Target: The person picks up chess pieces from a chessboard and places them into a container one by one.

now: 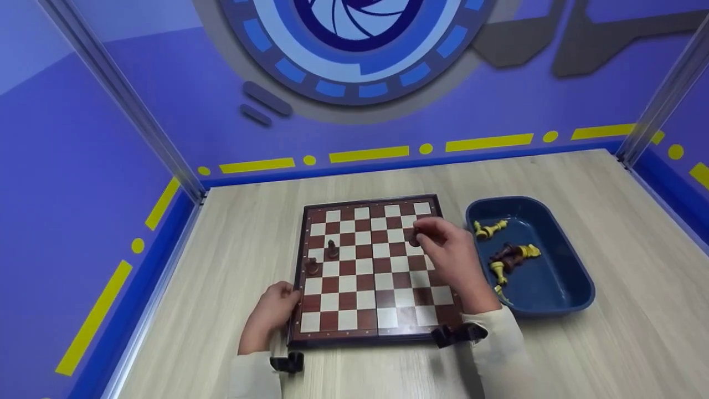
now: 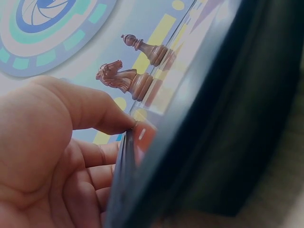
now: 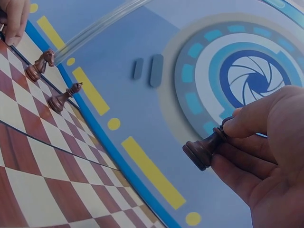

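Observation:
My right hand (image 1: 451, 252) pinches a dark brown chess piece (image 3: 204, 149) by its upper end, between thumb and fingers. Its base and neck show, while the fingers cover the top. In the head view this hand is over the right part of the chessboard (image 1: 354, 300). My left hand (image 1: 272, 308) grips the board's left edge, thumb on the rim and fingers along the side. A brown knight (image 2: 118, 78) stands on a square near that edge. Beside it, slightly farther back, a brown bishop (image 1: 332, 249) is upright.
A dark blue tray (image 1: 581, 277) is right of the board on the wooden table (image 1: 238, 221). Inside lie several cream and brown chess pieces (image 1: 498, 271), tumbled along its left side. Blue printed panels (image 1: 183, 83) wall the table at the back and sides.

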Demonstrator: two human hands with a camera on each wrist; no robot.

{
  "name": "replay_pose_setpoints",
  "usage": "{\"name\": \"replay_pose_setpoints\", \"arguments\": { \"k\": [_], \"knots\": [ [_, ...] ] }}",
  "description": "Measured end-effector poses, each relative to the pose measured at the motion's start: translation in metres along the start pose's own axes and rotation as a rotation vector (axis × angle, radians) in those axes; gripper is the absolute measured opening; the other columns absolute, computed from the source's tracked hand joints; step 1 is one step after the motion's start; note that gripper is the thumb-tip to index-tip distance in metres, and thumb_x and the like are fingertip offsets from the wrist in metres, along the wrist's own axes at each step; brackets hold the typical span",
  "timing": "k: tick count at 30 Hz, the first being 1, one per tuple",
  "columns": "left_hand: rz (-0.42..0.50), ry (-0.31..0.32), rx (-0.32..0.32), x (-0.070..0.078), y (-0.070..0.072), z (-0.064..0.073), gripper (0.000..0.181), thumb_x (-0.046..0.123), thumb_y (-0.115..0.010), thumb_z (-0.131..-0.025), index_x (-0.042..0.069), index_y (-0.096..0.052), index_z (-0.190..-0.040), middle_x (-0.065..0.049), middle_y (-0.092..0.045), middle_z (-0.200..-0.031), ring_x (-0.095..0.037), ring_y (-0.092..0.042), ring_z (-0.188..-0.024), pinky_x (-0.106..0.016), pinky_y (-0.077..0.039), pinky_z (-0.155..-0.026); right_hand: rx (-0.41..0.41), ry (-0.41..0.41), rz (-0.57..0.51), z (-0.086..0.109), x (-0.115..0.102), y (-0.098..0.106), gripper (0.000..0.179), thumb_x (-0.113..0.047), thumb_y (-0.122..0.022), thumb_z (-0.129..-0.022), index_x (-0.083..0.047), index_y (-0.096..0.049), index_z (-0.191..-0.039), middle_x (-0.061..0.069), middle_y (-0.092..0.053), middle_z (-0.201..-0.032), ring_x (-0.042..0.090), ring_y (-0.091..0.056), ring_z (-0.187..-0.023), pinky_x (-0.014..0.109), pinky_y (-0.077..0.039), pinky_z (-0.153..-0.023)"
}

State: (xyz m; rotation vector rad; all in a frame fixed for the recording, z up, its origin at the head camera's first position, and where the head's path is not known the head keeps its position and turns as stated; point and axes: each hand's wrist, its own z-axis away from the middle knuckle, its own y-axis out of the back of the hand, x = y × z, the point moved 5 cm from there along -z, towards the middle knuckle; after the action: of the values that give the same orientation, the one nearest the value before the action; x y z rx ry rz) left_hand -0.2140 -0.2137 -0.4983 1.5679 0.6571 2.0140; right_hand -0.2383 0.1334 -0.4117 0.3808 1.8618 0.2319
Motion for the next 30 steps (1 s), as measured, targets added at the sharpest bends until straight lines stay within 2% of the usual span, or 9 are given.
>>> {"name": "replay_pose_setpoints", "arguments": {
  "k": [5,20,30],
  "knots": [
    [0.024,0.002,0.005,-0.001,-0.001,0.0,0.018,0.017,-0.051,-0.093,0.001,-0.059,-0.093,-0.001,-0.055,-0.069,-0.012,-0.05,-0.059,-0.026,-0.041,-0.051,0.022,-0.018,-0.014,-0.002,0.006,0.008,0.019,-0.004,-0.064,-0.091,-0.009,-0.069,-0.109,0.007,-0.071,-0.095,0.016,-0.067,-0.084,0.02,-0.053,-0.071],
    [0.051,-0.001,0.006,-0.001,-0.002,0.001,0.016,0.016,-0.051,-0.092,0.001,-0.058,-0.092,0.002,-0.05,-0.064,-0.01,-0.046,-0.053,-0.025,-0.037,-0.047,0.116,-0.056,0.051,-0.005,0.014,0.035,0.02,-0.007,-0.063,-0.092,-0.01,-0.069,-0.111,0.006,-0.071,-0.103,0.012,-0.064,-0.088,0.013,-0.049,-0.075],
    [0.037,0.008,0.002,-0.001,-0.001,0.001,0.017,0.017,-0.051,-0.093,0.001,-0.058,-0.094,0.001,-0.052,-0.066,-0.011,-0.047,-0.055,-0.025,-0.039,-0.049,0.152,-0.096,0.025,-0.006,0.022,0.05,0.018,-0.013,-0.061,-0.095,-0.012,-0.067,-0.112,0.005,-0.07,-0.102,0.013,-0.066,-0.088,0.014,-0.05,-0.077]
  ]
}}
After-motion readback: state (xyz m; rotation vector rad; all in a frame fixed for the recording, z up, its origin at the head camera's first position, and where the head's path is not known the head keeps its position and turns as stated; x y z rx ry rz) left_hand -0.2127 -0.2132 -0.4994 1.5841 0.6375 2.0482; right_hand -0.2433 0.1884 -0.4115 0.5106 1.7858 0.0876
